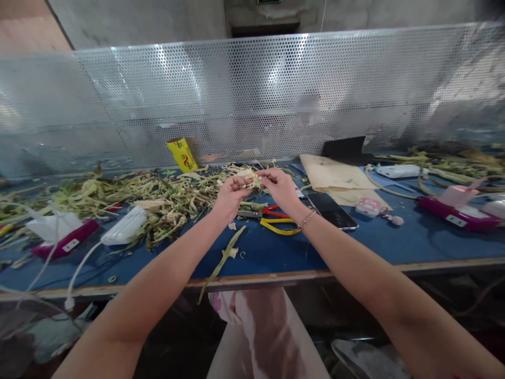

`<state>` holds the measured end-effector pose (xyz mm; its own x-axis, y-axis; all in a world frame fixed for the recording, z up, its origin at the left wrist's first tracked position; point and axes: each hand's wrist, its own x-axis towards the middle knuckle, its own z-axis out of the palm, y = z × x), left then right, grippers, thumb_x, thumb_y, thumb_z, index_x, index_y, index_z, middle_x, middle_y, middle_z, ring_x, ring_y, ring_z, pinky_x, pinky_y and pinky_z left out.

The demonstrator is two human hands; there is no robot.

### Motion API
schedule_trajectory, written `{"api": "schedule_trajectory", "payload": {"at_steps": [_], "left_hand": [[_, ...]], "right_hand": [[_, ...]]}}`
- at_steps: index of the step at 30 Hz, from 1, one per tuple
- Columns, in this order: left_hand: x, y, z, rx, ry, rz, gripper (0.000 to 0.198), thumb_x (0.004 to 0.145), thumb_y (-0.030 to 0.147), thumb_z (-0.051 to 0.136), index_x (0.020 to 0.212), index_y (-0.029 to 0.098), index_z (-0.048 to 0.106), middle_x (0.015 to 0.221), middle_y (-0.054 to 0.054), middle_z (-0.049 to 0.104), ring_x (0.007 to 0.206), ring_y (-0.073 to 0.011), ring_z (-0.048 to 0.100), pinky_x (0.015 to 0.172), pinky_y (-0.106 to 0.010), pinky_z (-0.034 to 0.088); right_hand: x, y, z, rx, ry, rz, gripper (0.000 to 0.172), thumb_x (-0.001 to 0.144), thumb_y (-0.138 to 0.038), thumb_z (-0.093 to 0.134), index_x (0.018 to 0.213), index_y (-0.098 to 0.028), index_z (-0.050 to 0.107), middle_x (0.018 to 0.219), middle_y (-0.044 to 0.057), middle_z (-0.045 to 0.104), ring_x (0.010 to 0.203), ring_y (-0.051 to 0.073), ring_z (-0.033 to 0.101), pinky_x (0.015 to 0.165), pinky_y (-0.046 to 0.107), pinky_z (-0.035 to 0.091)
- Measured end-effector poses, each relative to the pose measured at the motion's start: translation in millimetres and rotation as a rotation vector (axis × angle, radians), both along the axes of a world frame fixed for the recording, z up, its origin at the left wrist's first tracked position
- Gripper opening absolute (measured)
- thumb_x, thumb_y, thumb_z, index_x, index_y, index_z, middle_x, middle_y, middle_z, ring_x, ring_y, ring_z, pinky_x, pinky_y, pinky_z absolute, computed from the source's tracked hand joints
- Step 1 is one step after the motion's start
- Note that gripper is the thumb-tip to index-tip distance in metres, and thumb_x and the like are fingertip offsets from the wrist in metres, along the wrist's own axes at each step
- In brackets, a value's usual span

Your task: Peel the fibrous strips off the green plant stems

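Both hands are raised over the blue table, close together at the middle. My left hand (232,198) is closed with its fingertips pinched at a pale piece of plant material (254,181). From the other side, my right hand (281,190) pinches the same pale piece. Behind and left of them spreads a heap of dried green and yellowish stalks (169,205). Just below the hands lie scissors with red and yellow handles (279,226). A long green strip (224,260) hangs over the table's front edge.
A perforated metal screen (244,95) stands behind the table (284,258). Around lie a phone (332,210), a pink case (369,207), a white power bank (125,226), a yellow box (182,155), brown paper (335,173) and purple tissue packs (457,213).
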<state>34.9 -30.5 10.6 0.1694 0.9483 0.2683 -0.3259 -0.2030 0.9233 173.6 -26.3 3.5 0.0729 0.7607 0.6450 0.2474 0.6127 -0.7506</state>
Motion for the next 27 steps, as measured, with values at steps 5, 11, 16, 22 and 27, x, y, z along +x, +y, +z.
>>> {"api": "schedule_trajectory", "payload": {"at_steps": [5,11,16,22,27], "left_hand": [[1,0,0.8,-0.041,-0.018,0.03,0.031,0.047,0.002,0.062,0.068,0.016,0.044,0.067,0.003,0.059,0.065,-0.008,0.056,0.067,-0.024,0.041],[3,2,-3.2,-0.027,-0.039,-0.014,0.023,0.052,0.003,0.057,0.071,0.014,0.052,0.063,0.004,0.054,0.058,-0.0062,0.051,0.062,-0.022,0.039],[4,4,-9.7,0.062,0.035,0.038,0.008,0.067,0.021,0.056,0.069,0.015,0.051,0.062,0.003,0.05,0.056,-0.0072,0.048,0.056,-0.022,0.037],[6,3,-14.1,0.24,0.151,0.107,0.014,0.07,0.027,0.058,0.074,0.017,0.049,0.063,0.003,0.051,0.057,-0.0082,0.05,0.059,-0.024,0.041],[3,-1,-10.1,0.298,0.214,0.113,0.034,0.06,0.018,0.066,0.089,0.018,0.048,0.061,0.005,0.052,0.058,-0.0084,0.052,0.06,-0.023,0.043]], "right_hand": [[-2,1,-2.0,0.02,-0.006,0.016,0.015,0.073,-0.015,0.051,0.078,-0.018,0.064,0.082,0.003,0.06,0.056,0.009,0.055,0.058,0.026,0.049],[-3,0,-3.7,0.115,-0.088,-0.027,0.017,0.074,-0.012,0.05,0.079,-0.019,0.065,0.08,0.003,0.06,0.059,0.01,0.055,0.06,0.027,0.049],[-5,-2,-3.5,0.156,-0.128,-0.057,0.018,0.075,-0.011,0.05,0.082,-0.018,0.065,0.083,0.005,0.061,0.069,0.012,0.057,0.063,0.027,0.049],[-8,-4,-5.5,0.213,-0.157,-0.087,0.019,0.076,-0.011,0.049,0.084,-0.019,0.065,0.087,0.005,0.061,0.076,0.014,0.057,0.067,0.028,0.049],[-9,-4,-5.7,0.207,-0.163,-0.085,0.018,0.076,-0.011,0.049,0.084,-0.018,0.064,0.087,0.005,0.062,0.075,0.014,0.057,0.066,0.029,0.048]]}}
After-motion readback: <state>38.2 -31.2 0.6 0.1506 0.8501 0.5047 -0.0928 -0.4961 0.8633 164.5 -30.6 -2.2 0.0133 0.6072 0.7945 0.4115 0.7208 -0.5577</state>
